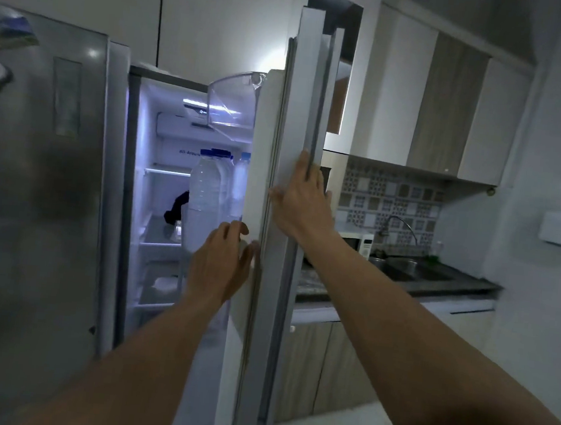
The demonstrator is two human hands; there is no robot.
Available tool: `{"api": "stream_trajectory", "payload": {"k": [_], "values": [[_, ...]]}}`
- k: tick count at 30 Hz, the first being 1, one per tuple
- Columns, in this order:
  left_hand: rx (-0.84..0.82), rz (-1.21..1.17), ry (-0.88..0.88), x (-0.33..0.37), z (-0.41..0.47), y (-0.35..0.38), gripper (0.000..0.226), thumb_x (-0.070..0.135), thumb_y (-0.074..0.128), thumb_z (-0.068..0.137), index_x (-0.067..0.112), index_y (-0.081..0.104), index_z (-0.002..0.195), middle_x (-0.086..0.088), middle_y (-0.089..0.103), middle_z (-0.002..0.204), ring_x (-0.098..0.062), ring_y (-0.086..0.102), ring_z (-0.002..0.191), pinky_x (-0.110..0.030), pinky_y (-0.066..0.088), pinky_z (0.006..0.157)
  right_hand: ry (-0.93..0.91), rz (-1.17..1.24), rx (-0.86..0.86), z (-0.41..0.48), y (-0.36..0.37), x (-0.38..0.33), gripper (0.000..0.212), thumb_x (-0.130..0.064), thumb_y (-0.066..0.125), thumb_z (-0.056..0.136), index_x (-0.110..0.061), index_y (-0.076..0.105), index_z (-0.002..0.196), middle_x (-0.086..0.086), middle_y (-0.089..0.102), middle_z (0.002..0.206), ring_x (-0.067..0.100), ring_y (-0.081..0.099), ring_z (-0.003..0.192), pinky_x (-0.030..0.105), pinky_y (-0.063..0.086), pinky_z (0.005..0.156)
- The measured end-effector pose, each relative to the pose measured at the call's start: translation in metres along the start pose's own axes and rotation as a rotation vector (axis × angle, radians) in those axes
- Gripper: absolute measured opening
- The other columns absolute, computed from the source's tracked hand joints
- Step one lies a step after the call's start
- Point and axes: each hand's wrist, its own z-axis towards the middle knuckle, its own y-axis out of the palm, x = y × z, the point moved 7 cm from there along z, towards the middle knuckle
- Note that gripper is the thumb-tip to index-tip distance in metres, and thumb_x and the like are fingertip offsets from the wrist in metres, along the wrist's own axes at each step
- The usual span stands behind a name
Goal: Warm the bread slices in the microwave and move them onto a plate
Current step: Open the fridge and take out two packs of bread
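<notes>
The fridge door [295, 117] stands partly open, edge-on to me. My right hand [303, 197] grips its outer edge and long handle, fingers curled round the handle and thumb on the door's edge. My left hand [223, 261] reaches in beside the door's inner edge with loosely bent fingers and holds nothing. A white microwave [360, 242] sits on the counter behind my right forearm, mostly hidden. No bread or plate is in view.
Water bottles [205, 191] stand in the door rack, with a clear door bin [231, 104] above them. The lit fridge shelves [162, 235] hold a dark object. The closed steel freezer door [36, 171] fills the left. A sink [407, 267] with a tap and counter lie to the right.
</notes>
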Motion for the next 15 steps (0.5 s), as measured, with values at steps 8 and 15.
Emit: {"api": "stream_trajectory", "payload": {"k": [8, 15], "values": [[0.172, -0.024, -0.142, 0.013, 0.0, 0.003, 0.031, 0.027, 0.055, 0.095, 0.014, 0.047, 0.122, -0.014, 0.05, 0.122, -0.033, 0.05, 0.106, -0.046, 0.047, 0.083, 0.136, 0.095, 0.033, -0.016, -0.033, 0.069, 0.094, 0.0, 0.051, 0.093, -0.012, -0.018, 0.155, 0.023, 0.016, 0.157, 0.043, 0.038, 0.133, 0.052, 0.039, 0.109], [0.022, -0.13, -0.108, 0.039, 0.007, 0.04, 0.031, 0.022, 0.046, 0.099, 0.019, 0.053, 0.13, -0.008, 0.047, 0.135, -0.031, 0.053, 0.115, -0.044, 0.047, 0.087, 0.291, 0.119, 0.012, -0.021, -0.059, 0.132, 0.101, 0.002, 0.056, 0.089, -0.023, -0.014, 0.158, 0.02, 0.012, 0.16, 0.039, 0.028, 0.142, 0.046, 0.029, 0.116]]}}
